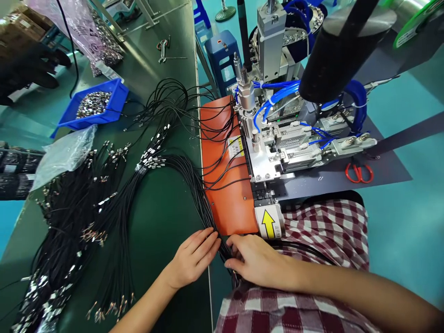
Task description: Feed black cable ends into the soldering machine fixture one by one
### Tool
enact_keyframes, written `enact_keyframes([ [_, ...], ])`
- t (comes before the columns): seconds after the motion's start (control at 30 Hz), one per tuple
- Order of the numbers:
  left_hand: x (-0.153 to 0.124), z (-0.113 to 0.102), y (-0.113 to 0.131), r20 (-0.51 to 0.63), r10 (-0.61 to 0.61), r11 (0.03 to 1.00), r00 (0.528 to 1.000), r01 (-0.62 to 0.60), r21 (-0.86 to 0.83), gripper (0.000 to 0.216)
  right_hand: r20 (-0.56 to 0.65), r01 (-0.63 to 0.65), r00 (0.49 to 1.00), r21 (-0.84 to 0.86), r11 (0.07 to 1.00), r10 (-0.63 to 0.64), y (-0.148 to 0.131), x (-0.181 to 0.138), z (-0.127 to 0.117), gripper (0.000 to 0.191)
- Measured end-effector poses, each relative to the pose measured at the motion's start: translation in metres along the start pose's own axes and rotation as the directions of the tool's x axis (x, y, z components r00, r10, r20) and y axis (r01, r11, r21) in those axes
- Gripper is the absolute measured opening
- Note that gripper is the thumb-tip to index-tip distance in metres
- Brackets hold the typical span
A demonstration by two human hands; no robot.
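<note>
A thick bundle of black cables (187, 169) arches across the green table and drops over its edge toward my lap. My left hand (192, 256) lies with its fingers stretched out, tips touching the cables at the table edge. Opposite it, my right hand (258, 261) curls its fingers and thumb around cables from the same bundle; part of its grip is hidden. Just above both hands is an orange sheet (229, 203), where several single cables run into the metal machine (263, 159). White-tipped cable ends gather at a tie (140, 167).
Loose black cables (69, 217) with metal ends pile up at the left. A blue bin (120, 95) holds small metal parts, with a clear plastic bag (64, 155) beside it. Red-handled scissors (359, 173) lie right of the machine. A blue stool (222, 48) stands behind.
</note>
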State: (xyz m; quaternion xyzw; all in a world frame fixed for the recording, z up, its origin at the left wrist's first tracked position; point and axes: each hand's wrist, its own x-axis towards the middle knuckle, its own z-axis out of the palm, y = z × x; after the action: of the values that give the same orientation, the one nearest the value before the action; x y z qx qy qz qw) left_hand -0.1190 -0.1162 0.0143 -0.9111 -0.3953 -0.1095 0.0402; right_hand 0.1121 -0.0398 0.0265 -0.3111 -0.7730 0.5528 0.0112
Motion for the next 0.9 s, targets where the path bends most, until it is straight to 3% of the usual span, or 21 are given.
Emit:
enact_keyframes([
  [0.1,-0.006,-0.001,0.001,-0.006,-0.014,1.0,1.0,0.014,-0.007,0.034,-0.033,-0.006,0.999,0.096,0.995,0.009,0.003,0.0,0.002,0.012],
  [0.2,-0.008,-0.001,0.001,-0.057,-0.009,0.999,0.998,0.008,-0.032,0.032,-0.098,0.015,0.995,0.08,0.997,-0.007,0.002,0.001,0.0,0.013],
  [0.37,-0.008,0.002,0.001,-0.121,0.009,0.995,0.993,-0.021,-0.094,0.028,-0.143,0.007,0.989,-0.179,0.984,-0.033,-0.013,0.024,-0.008,0.026],
  [0.53,-0.009,0.002,0.005,-0.113,-0.024,0.999,0.993,0.019,-0.043,0.027,-0.1,-0.036,0.995,-0.364,0.931,-0.001,-0.027,0.053,-0.017,0.016],
  [0.63,-0.001,-0.002,0.009,-0.092,-0.044,0.996,0.995,0.037,-0.082,0.025,-0.155,-0.02,0.987,-0.404,0.915,-0.047,-0.031,0.052,-0.024,0.014],
  [0.73,0.018,-0.008,0.009,-0.151,-0.183,0.972,0.972,0.155,-0.176,0.028,-0.238,-0.031,0.968,-0.429,0.903,-0.08,-0.036,0.043,-0.033,0.016],
  [0.83,0.046,-0.013,0.0,-0.318,-0.396,0.917,0.862,0.351,-0.19,0.041,-0.289,-0.025,0.95,-0.437,0.899,-0.114,-0.039,0.039,-0.043,0.021],
  [0.87,0.056,-0.014,-0.005,-0.317,-0.427,0.904,0.847,0.387,-0.183,0.045,-0.301,-0.03,0.948,-0.419,0.908,-0.108,-0.039,0.038,-0.046,0.02],
  [0.9,0.064,-0.014,-0.012,-0.267,-0.43,0.901,0.862,0.393,-0.184,0.045,-0.301,-0.034,0.95,-0.378,0.925,-0.088,-0.036,0.037,-0.049,0.016],
])
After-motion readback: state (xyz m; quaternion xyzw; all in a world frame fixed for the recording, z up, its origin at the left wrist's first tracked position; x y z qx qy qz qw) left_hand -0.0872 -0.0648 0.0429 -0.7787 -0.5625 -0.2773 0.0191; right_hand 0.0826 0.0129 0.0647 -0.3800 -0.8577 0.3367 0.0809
